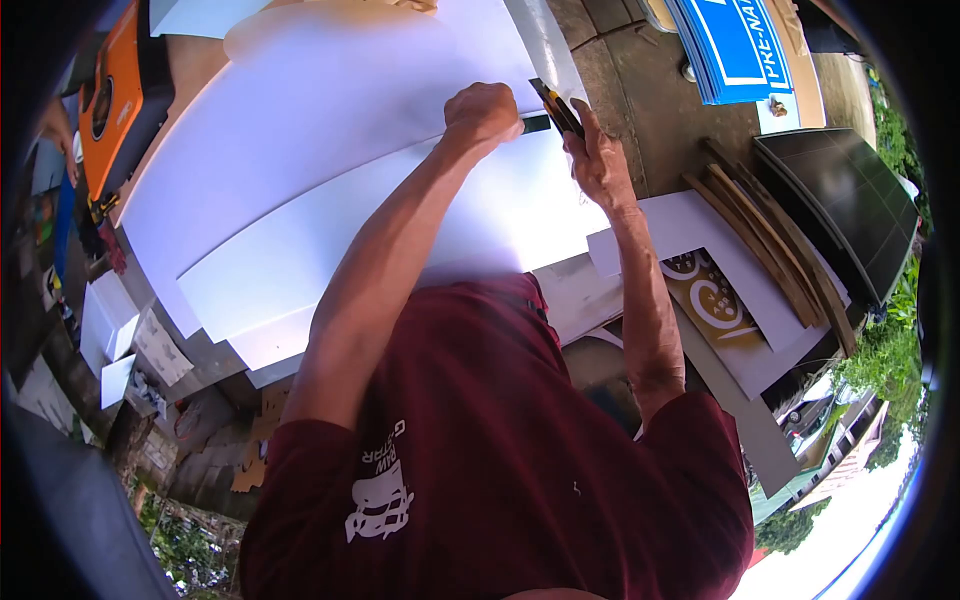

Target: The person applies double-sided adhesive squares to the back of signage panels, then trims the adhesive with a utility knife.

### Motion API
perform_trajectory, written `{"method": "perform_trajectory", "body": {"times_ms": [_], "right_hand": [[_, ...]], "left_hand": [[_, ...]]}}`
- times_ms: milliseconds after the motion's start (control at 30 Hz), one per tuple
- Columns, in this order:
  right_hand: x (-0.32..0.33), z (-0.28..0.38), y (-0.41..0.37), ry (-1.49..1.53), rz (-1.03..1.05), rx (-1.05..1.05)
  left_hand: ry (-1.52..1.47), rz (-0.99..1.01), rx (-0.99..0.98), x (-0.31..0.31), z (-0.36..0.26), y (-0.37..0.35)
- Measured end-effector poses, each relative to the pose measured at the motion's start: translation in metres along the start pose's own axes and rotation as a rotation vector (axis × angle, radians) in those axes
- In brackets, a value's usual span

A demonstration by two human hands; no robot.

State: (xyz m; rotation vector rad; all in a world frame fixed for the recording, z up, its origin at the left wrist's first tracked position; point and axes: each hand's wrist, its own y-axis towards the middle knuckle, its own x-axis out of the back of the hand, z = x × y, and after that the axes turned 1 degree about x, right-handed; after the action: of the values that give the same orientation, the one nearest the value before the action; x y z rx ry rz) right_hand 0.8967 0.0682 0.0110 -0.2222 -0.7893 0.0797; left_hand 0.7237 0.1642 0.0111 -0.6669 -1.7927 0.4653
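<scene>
A large white sheet (300,120) covers the work table, and a narrower white panel (330,250) lies over its near side. My left hand (484,112) is closed at the panel's far edge, its fingers curled under; a short dark green strip (536,124) shows beside it, and I cannot make out whether the fingers grip it. Near the right end of the panel, my right hand (600,165) is closed around a black and yellow utility knife (561,108). The knife's tip points up and to the left, just above the sheet's right side.
An orange and black machine (110,100) stands at the far left, near another person's hand (58,135). Blue signs (722,45) are stacked at the upper right. Wooden strips (765,240), a dark tiled panel (845,205) and a gold patterned board (712,305) lie to the right.
</scene>
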Motion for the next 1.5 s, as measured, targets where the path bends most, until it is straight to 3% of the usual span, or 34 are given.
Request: {"method": "perform_trajectory", "body": {"times_ms": [100, 300, 333, 733, 833, 900, 967, 1067, 1100, 1167, 1267, 1400, 1500], "right_hand": [[-0.015, -0.01, -0.043, -0.227, -0.061, 0.053], [-0.035, -0.004, -0.053, -0.32, -0.127, 0.088], [-0.034, 0.002, -0.053, -0.32, -0.086, 0.001], [-0.006, 0.023, -0.073, -0.5, 0.095, -0.055], [-0.005, -0.002, -0.077, 0.108, -0.04, -0.235], [-0.005, -0.015, -0.067, 0.868, -0.047, -0.25], [-0.017, -0.013, -0.049, 1.008, -0.185, -0.283], [-0.02, -0.019, -0.011, 0.631, -0.07, -0.371], [-0.025, -0.011, 0.002, 0.317, -0.15, -0.46], [-0.038, -0.015, 0.03, -0.027, -0.082, -0.507], [-0.05, -0.02, 0.05, -0.265, -0.024, -0.447], [-0.048, -0.009, 0.035, -0.491, -0.205, -0.054], [-0.033, 0.019, 0.006, 0.338, -0.086, -0.291]], "left_hand": [[0.018, 0.019, 0.001, -0.001, 0.001, 0.003], [-0.006, -0.001, -0.029, -0.004, 0.006, 0.006], [-0.011, 0.003, -0.026, -0.003, 0.005, 0.006], [0.033, -0.105, -0.047, -0.008, 0.01, 0.009], [-0.03, 0.028, -0.043, 0.006, 0.027, 0.008], [-0.208, 0.055, -0.134, 0.013, 0.047, -0.006], [-0.35, 0.084, -0.189, 0.028, 0.058, -0.032], [-0.49, 0.073, -0.192, 0.02, 0.088, -0.064], [-0.516, 0.082, -0.174, 0.019, 0.095, -0.074], [-0.513, 0.063, -0.174, 0.009, 0.111, -0.092], [-0.557, -0.019, -0.17, -0.006, 0.123, -0.114], [-0.642, -0.118, -0.17, -0.015, 0.12, -0.134], [-0.654, -0.168, -0.214, -0.021, 0.111, -0.135]]}}
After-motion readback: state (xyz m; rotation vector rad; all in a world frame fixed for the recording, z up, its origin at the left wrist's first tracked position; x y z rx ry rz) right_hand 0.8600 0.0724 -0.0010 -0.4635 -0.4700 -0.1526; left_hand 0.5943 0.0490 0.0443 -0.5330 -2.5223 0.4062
